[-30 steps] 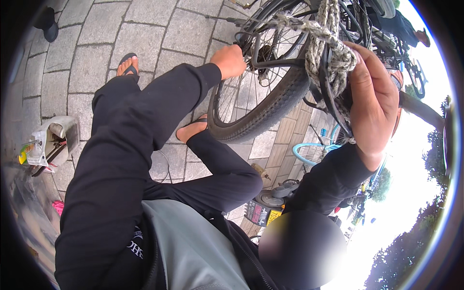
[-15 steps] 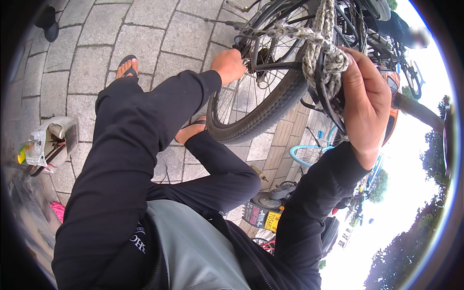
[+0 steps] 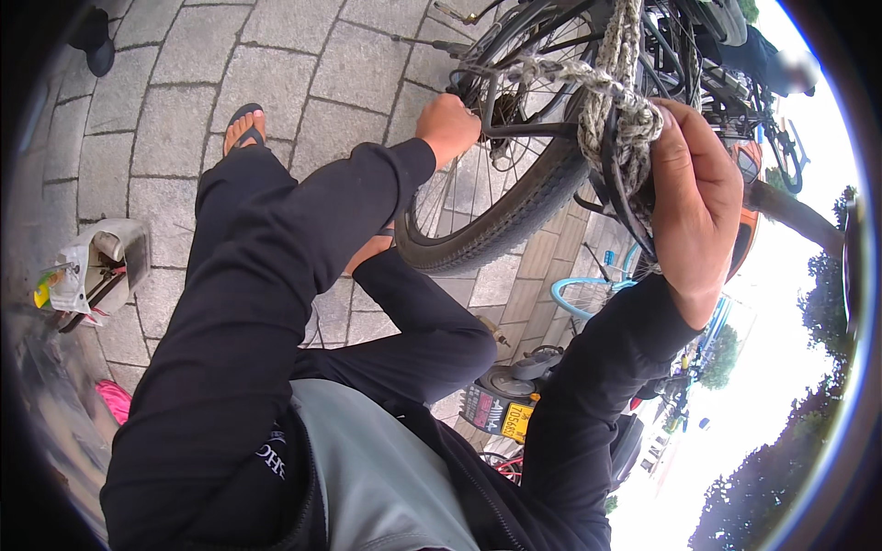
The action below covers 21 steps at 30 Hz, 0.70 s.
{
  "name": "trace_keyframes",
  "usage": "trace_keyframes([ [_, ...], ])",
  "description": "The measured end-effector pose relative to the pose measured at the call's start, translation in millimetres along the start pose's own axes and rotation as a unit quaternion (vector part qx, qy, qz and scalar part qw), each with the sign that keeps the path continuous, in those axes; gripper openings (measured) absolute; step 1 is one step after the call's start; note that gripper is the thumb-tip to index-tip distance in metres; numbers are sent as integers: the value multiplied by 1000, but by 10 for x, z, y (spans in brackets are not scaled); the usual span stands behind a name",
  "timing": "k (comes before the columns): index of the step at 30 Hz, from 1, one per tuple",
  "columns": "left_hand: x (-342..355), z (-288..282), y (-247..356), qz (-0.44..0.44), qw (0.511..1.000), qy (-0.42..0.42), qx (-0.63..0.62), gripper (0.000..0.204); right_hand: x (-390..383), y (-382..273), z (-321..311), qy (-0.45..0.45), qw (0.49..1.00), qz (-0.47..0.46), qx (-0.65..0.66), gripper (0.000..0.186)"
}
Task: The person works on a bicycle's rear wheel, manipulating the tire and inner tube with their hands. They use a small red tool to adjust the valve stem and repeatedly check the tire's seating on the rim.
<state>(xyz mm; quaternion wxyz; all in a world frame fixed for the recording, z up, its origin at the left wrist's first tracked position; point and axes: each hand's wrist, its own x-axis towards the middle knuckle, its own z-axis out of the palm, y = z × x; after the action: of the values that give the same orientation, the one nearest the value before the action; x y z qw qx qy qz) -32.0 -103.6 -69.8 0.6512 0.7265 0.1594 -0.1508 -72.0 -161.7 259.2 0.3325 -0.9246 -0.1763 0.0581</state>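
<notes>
A bicycle's rear wheel (image 3: pixel 514 225), with a knobbly black tyre, stands in front of me. My left hand (image 3: pixel 448 129) is closed beside its hub, near the sprockets (image 3: pixel 505 110); whatever is in the fingers is hidden. Grey-white braided rope (image 3: pixel 629 119) is wound and knotted round the black rear rack (image 3: pixel 611 174). My right hand (image 3: pixel 694 202) grips the knotted rope, thumb against its edge, the other fingers mostly behind it. One rope strand (image 3: pixel 551 69) stretches left from the knot across the wheel.
Grey paving stones (image 3: pixel 266 87) cover the ground. A pale open container (image 3: pixel 119 262) with tools and plastic wrapping sits at the left. Other bicycles, including one with a light-blue wheel (image 3: pixel 579 294), and a scooter (image 3: pixel 514 376) with a yellow plate stand to the right. A person (image 3: pixel 753 60) is at the upper right.
My left hand and forearm have moved slightly to the right by the hub, with the hand still closed. The right hand stays at the rope knot.
</notes>
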Motion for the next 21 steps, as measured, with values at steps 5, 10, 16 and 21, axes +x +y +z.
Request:
trace_keyframes([
  [5, -33, 78, -87, -25, 999, 33, -16, 23, -19, -19, -35, -8, 1000, 13, -16, 26],
  [10, -88, 247, -113, -73, 992, 55, -86, 22, 7, -67, 10, 2, 1000, 3, -18, 25],
  [16, -115, 246, -9, -39, 994, 77, -72, 21, -9, -35, -12, 1, 1000, 18, 1, 25],
  [21, -78, 210, -5, -68, 984, 72, -148, 20, -13, -52, 25, -1, 1000, 13, 5, 26],
])
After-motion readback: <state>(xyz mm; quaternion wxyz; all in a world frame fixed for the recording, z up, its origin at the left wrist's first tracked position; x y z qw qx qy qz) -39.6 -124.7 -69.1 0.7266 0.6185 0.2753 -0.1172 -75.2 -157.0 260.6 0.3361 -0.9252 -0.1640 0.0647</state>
